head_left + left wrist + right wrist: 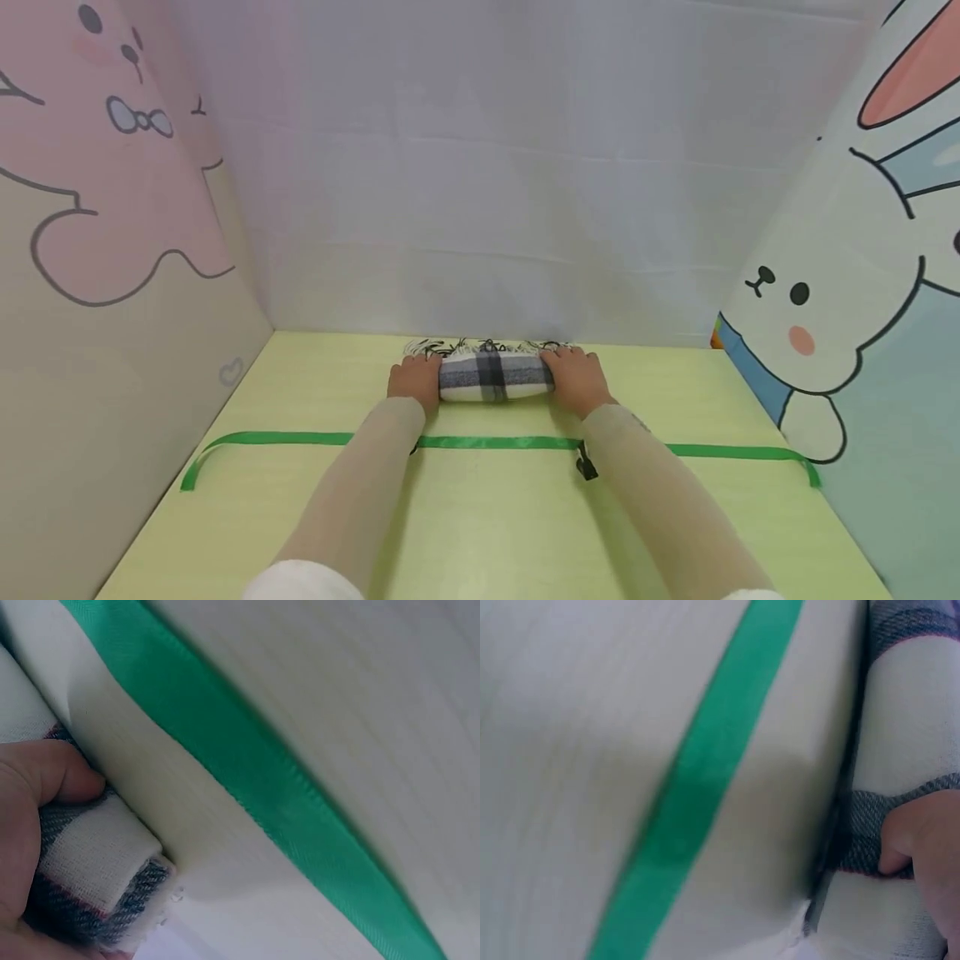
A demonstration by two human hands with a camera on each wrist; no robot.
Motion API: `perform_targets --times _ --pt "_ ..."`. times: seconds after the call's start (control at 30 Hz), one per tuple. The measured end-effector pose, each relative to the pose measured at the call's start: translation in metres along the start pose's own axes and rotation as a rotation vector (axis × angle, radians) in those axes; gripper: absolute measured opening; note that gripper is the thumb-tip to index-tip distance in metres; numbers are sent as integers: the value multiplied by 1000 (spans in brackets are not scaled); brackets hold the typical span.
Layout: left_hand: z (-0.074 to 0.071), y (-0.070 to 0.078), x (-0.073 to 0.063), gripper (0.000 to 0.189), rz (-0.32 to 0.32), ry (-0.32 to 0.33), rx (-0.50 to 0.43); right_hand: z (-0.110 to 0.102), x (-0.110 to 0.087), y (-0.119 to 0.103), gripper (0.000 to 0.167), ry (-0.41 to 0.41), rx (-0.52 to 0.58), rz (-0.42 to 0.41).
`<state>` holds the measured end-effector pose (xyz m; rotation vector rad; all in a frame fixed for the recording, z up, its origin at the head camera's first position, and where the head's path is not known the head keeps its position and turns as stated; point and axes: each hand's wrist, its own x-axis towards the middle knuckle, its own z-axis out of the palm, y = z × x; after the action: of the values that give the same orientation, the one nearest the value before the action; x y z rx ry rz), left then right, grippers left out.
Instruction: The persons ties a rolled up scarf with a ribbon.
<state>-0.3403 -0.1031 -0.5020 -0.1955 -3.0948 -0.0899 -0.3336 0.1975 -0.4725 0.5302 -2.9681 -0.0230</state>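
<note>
A rolled plaid scarf (491, 377) in white and dark blue-grey lies crosswise near the back of the table, its black-and-white fringe (487, 344) spread out behind the roll. My left hand (415, 383) grips the roll's left end, and my right hand (579, 382) grips its right end. In the left wrist view, the left thumb (67, 772) presses on the scarf (97, 859) a little in from its frayed end. The right thumb (904, 832) bends over a dark stripe of the scarf (907, 712) in the right wrist view. Most other fingers are hidden behind the roll.
A green ribbon (495, 442) runs across the pale yellow table (495, 517), in front of the scarf and under both forearms. A white sheet (487, 167) hangs at the back. Cartoon-printed panels stand left (112, 375) and right (900, 400). A dark strap end (587, 463) hangs by the right wrist.
</note>
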Motion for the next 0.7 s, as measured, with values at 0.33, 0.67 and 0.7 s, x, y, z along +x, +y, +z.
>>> perform_targets --times 0.33,0.67,0.7 --pt "-4 -15 5 45 46 110 -35 -47 -10 -21 45 128 -145 -63" --pt "-16 -24 12 51 135 267 -193 -82 -53 -46 40 418 -220 -222" --pt "-18 -24 14 49 141 283 -215 -85 -56 -50 40 467 -229 -247"
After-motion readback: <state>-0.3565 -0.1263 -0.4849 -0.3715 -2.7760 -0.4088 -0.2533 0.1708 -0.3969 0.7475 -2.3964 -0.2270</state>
